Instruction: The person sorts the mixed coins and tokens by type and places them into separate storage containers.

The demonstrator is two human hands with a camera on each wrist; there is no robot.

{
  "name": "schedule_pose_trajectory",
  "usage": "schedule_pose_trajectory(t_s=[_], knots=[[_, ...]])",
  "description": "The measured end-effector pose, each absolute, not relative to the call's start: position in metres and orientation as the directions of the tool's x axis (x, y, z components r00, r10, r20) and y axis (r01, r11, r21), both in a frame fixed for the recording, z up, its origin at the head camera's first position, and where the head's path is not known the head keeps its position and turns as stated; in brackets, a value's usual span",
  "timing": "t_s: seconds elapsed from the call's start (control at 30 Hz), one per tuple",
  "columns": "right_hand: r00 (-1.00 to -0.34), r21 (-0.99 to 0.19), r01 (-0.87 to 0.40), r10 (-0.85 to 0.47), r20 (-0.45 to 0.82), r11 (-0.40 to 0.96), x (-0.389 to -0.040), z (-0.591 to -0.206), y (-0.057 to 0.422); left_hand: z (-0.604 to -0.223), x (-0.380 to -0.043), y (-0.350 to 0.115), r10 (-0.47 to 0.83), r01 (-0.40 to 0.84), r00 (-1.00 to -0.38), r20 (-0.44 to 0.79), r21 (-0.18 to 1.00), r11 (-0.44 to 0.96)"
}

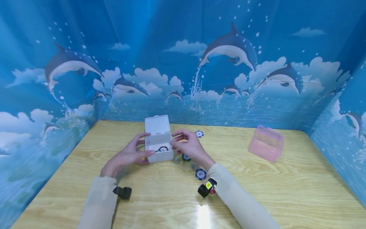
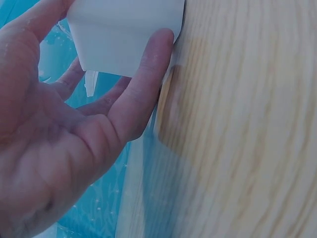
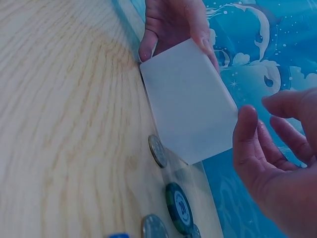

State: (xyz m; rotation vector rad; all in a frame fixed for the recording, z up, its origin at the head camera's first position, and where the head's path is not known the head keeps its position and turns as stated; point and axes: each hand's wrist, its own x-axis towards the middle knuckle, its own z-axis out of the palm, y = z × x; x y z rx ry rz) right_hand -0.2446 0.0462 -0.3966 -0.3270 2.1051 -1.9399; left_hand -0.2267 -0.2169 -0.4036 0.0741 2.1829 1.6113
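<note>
A small white plastic box [image 1: 160, 156] has its hinged lid [image 1: 157, 124] standing open at the back. My left hand [image 1: 132, 154] grips the box by its left side, thumb at the front wall and fingers behind. Inside lies a black-and-white poker chip [image 1: 163, 149], with part of another dark chip beside it. My right hand [image 1: 187, 144] hovers at the box's right rim with fingers loosely bent. In the right wrist view its thumb [image 3: 246, 124] is right at the box's edge, and nothing shows between thumb and fingertips.
Right of the box lie a dark poker chip [image 1: 186, 157], a silver coin [image 1: 176, 160], another coin [image 1: 194, 166] and a blue chip [image 1: 200, 174]. A second blue chip [image 1: 199, 134] lies farther back. A pink translucent box [image 1: 266, 144] stands at right, before the dolphin curtain [image 1: 183, 57].
</note>
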Motion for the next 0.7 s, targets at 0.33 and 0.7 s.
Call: schedule_pose_trajectory(t_s=[0.33,0.7], knots=[[-0.913,-0.989,-0.051,-0.407,-0.011,0.141,-0.244,-0.394,0.063,-0.406,-0.226,-0.217,0.289,-0.199,-0.91,-0.297,0.925,0.325],[-0.875,-0.923,-0.218,-0.482,0.041,0.318,-0.236,-0.382,0.088,-0.406,-0.226,-0.218,0.293,-0.19,-0.912,-0.287,0.929,0.317]])
